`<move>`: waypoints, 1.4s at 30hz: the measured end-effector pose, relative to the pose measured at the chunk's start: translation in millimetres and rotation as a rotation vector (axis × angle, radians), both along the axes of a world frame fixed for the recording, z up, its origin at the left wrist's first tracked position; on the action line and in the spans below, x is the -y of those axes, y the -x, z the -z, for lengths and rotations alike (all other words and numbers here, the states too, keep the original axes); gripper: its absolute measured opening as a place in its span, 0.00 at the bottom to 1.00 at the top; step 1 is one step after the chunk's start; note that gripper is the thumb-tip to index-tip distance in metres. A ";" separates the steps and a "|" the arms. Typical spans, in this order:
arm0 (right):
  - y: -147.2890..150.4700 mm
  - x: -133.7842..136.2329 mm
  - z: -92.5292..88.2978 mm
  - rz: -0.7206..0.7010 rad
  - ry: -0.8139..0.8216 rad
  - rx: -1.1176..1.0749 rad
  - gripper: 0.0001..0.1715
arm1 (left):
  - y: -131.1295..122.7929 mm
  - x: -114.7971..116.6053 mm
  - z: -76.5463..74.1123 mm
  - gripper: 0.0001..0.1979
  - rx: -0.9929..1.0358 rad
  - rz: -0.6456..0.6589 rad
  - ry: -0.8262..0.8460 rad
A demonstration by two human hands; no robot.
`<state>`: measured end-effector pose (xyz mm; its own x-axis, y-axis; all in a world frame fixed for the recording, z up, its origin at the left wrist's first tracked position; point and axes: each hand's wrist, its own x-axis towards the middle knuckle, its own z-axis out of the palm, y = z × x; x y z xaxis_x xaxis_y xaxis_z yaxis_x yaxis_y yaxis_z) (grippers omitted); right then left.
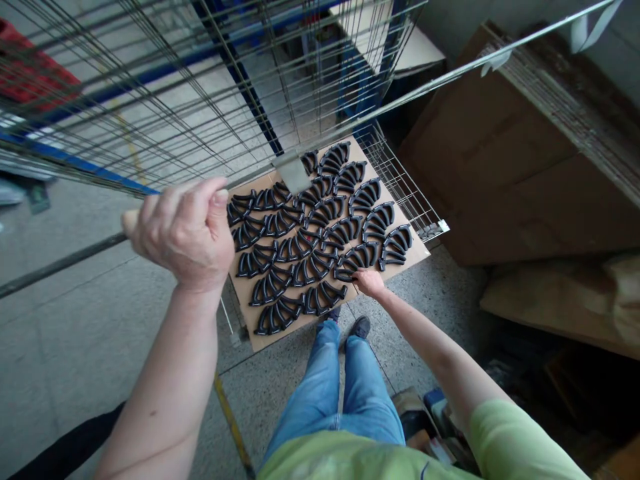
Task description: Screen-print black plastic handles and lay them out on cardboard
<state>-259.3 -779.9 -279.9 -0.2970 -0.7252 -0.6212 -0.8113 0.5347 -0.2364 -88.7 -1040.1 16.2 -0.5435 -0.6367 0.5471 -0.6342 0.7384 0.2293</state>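
My left hand (183, 230) is raised high and wrapped round the front bar of an upper wire shelf (150, 100) of a rack. Far below, my right hand (369, 282) reaches down to the front edge of a cardboard sheet (240, 293) that lies on a lower wire shelf (400, 183). Several black curved plastic parts (320, 233) lie on the sheet in rows. The fingers of my right hand touch one part at the sheet's near edge; whether they grip it is hidden.
Large brown cardboard boxes (500, 160) stand right of the rack. The rack's blue posts (250, 93) rise behind the shelves. My legs in blue jeans (340, 393) stand on a speckled floor with a yellow line (233, 427). A red crate (30, 67) is at far left.
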 end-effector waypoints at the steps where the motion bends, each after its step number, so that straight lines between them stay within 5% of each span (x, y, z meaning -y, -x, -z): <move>1: 3.1 -14.1 -1.4 0.030 -0.008 -0.030 0.18 | -1.5 -3.4 3.1 0.17 0.013 0.006 0.011; 9: 39.8 -96.1 8.0 0.163 -0.091 -0.168 0.20 | -15.9 -56.1 47.5 0.11 -0.001 0.105 0.109; 18: 64.4 -89.4 29.6 0.145 -0.025 -0.164 0.24 | -26.5 -92.2 80.8 0.10 0.038 0.172 -0.003; 24: 47.1 -97.9 25.5 0.229 0.026 -0.178 0.21 | -34.1 -111.6 100.9 0.10 0.078 0.185 -0.126; 27: 17.5 -112.5 20.3 0.276 0.030 -0.154 0.20 | -40.9 -130.2 129.1 0.11 0.141 0.217 -0.241; 35: -77.4 -167.4 8.8 0.375 -0.068 0.012 0.17 | -38.8 -176.1 241.4 0.16 0.631 0.159 -0.656; 42: -111.2 -196.0 -2.1 0.452 -0.138 0.097 0.15 | -17.4 -180.2 285.3 0.17 0.820 0.133 -0.760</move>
<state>-148.1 -584.0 -277.8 -0.4995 -0.4456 -0.7429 -0.4681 0.8604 -0.2013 -71.3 -859.9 -269.0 -0.6489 -0.5628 -0.5121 -0.7269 0.6575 0.1984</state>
